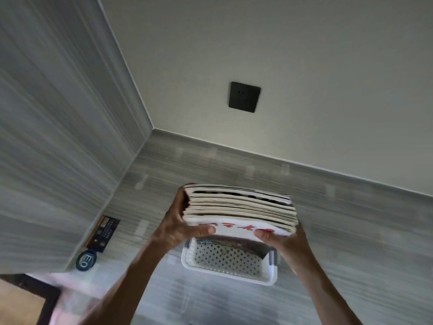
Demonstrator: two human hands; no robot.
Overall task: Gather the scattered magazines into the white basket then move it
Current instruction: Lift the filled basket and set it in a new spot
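I am watching both hands holding a thick stack of magazines (pixel 240 208) over the white basket (pixel 230 262). The left hand (pixel 180 221) is gripping the stack's left end, thumb lying across the white cover with red lettering, fingers wrapped behind the pages. The right hand (pixel 283 240) is clamping the right end — thumb on the cover, its other fingers hidden behind the stack. The stack is hanging above the basket's far edge; I cannot tell whether it is touching the rim. The basket is sitting on the grey striped surface (pixel 339 242), its perforated wall facing me — something dark is lying inside. A dark card (pixel 103 233) and a round blue tag (pixel 86 261) are resting near the corner at left, well apart from the basket. A black wall socket (pixel 244 97) is showing above.
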